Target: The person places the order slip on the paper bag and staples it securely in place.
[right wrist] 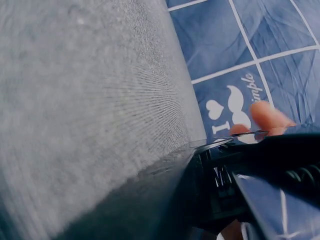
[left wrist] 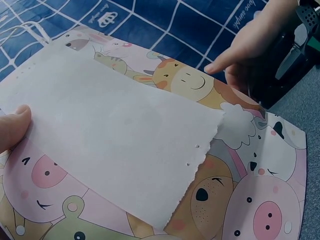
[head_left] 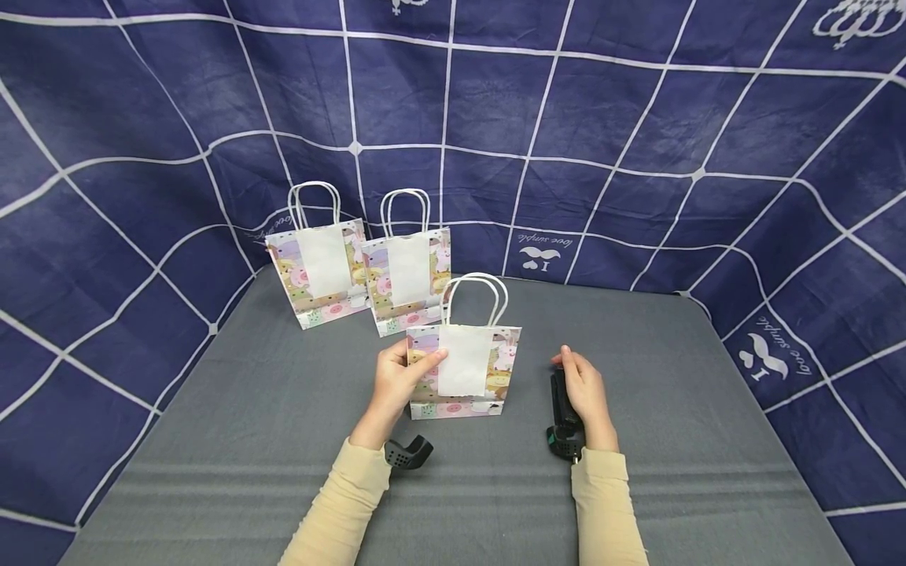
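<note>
My left hand [head_left: 393, 383] grips the left side of a small paper gift bag [head_left: 463, 363], with the thumb [left wrist: 14, 128] lying on its front. Cartoon animals cover the bag, a blank white panel fills its middle, and twisted white handles rise from the top. It stands upright on the grey surface. To the right of the bag and apart from it is my right hand [head_left: 586, 393], its fingers loosely bent and holding nothing. In the right wrist view only some fingertips [right wrist: 270, 118] show past the black wrist device.
Two matching gift bags, one at far left [head_left: 324, 263] and one beside it [head_left: 408, 271], stand behind the held bag. Grey cloth [head_left: 248, 440] covers the surface. A navy curtain with white grid lines [head_left: 495, 102] encloses the back and sides.
</note>
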Demonstrator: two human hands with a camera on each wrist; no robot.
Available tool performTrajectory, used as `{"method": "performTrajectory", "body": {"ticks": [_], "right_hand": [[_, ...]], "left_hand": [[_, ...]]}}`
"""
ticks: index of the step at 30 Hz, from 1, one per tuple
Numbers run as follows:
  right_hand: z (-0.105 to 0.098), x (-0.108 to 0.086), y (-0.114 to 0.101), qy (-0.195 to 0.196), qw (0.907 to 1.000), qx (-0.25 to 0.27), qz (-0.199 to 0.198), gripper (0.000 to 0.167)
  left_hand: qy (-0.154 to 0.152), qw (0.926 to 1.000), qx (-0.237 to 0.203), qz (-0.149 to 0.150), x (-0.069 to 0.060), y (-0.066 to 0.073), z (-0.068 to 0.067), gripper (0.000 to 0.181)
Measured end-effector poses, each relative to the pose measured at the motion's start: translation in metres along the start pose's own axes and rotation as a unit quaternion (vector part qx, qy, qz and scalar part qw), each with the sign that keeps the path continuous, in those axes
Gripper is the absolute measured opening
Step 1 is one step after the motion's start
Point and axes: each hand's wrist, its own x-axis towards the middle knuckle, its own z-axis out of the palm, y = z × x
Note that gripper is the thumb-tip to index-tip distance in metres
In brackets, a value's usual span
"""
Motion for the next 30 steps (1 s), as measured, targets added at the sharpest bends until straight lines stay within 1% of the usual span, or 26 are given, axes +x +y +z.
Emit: {"method": "performTrajectory", "body": {"ticks": [4,6,11,15,19,23,27,30], "right_hand": [[-0.0002,-0.0013,-0.0001,-0.018,0.9992,-0.032,0.019,0.069],[0.0001,-0.0017,-0.0003,-0.013,0.9983,-0.054,0.019,0.070],[0.0011,-0.0022,-0.0014,0.002,0.9967,-0.080,0.014,0.064],[0.0020,-0.0028,-0.0011,0.012,0.9969,-0.073,0.026,0.057],[0.0039,-0.0027,-0.0006,0.040,0.9970,-0.062,0.025,0.049],[0.0048,-0.0025,-0.0021,0.066,0.9966,-0.048,0.009,0.045],[0.0052,-0.0021,-0.0044,0.083,0.9958,-0.035,-0.013,0.043],[0.0058,-0.0021,-0.0063,0.092,0.9953,-0.024,-0.020,0.041]], "left_hand": [[0.001,1.0000,-0.001,-0.004,-0.0002,0.0000,0.0004,0.015],[0.004,1.0000,-0.001,-0.006,-0.0005,0.0004,0.0006,0.015],[0.008,0.9999,-0.001,-0.007,-0.0011,0.0019,0.0014,0.014],[0.007,1.0000,0.001,-0.007,-0.0013,0.0030,0.0019,0.014],[0.006,1.0000,0.002,-0.007,-0.0011,0.0033,0.0017,0.014],[0.005,1.0000,0.005,-0.006,-0.0009,0.0030,0.0017,0.015],[0.003,1.0000,0.003,-0.005,-0.0006,0.0022,0.0020,0.016],[0.004,1.0000,-0.002,-0.008,-0.0006,0.0020,0.0021,0.016]]}}
